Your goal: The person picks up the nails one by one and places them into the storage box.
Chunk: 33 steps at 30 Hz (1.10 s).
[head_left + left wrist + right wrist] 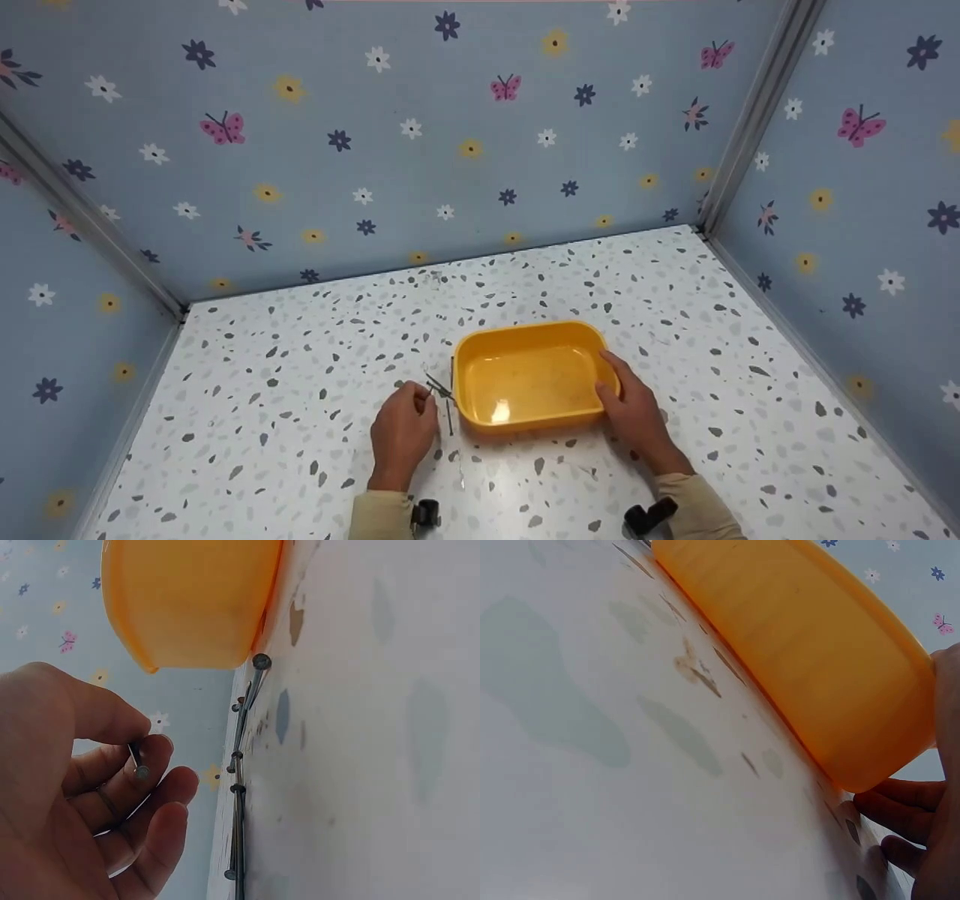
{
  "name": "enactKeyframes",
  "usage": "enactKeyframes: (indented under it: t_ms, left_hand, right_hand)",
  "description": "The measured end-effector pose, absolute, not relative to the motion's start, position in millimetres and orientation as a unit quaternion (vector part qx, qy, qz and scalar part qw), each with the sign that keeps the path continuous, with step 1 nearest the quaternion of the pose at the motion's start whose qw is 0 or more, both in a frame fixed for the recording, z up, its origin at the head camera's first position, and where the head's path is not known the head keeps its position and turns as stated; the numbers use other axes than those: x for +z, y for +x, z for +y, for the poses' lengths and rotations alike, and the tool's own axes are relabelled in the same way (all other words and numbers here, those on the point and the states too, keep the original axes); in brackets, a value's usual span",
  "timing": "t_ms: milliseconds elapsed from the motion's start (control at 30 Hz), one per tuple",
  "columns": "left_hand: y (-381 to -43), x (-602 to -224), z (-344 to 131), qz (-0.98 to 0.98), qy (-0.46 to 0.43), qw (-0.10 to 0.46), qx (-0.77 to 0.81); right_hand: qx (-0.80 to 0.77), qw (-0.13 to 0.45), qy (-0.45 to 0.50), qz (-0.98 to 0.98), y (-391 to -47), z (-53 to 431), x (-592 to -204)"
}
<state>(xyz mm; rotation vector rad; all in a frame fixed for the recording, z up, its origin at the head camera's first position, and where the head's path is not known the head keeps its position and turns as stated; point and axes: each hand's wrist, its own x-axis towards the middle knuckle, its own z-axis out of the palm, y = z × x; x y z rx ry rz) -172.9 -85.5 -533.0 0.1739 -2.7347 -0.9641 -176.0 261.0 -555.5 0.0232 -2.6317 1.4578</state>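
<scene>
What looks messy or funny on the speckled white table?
Loose grey metal nails lie pointing different ways by the left end of the yellow rectangular plastic tray, not inside it, so they look a bit spilled. Nothing visible looks broken.

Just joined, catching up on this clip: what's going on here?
A person is working with both hands at a speckled table. Their left hand pinches a nail between thumb and fingers, held off the tabletop. Their right hand grips the right end of a yellow tray, which sits on the table. More nails lie on the table by the tray's left end.
</scene>
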Motion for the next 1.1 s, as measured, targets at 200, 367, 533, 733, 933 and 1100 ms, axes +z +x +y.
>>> enactKeyframes:
  t_ms: [200, 367, 533, 733, 933, 1100]
  left_hand:
    - [-172.5, -531.9, -85.3, -0.933, 0.058, 0.119, -0.334]
    - [-173.3, -531.8, -85.8, -0.93, 0.06, 0.121, -0.341]
    - [-173.1, -532.2, -86.6, -0.924, 0.058, 0.139, -0.351]
    - [-172.2, -530.8, -86.2, -0.92, 0.052, 0.168, -0.351]
    - [-170.4, -529.3, -86.1, -0.913, 0.04, 0.203, -0.352]
    - [-170.2, -530.7, -84.9, -0.911, 0.039, 0.209, -0.354]
  right_hand:
    - [0.485, 0.068, 0.01, -0.872, -176.4, 261.2, -556.4]
    - [0.481, 0.072, 0.011, -0.874, -176.7, 261.3, -556.4]
    - [0.477, 0.075, 0.014, -0.875, -176.6, 260.9, -555.7]
    - [0.479, 0.077, 0.016, -0.874, -177.0, 260.9, -556.6]
    - [0.483, 0.075, 0.015, -0.872, -177.2, 260.5, -557.0]
    - [0.485, 0.073, 0.012, -0.872, -176.9, 260.8, -557.7]
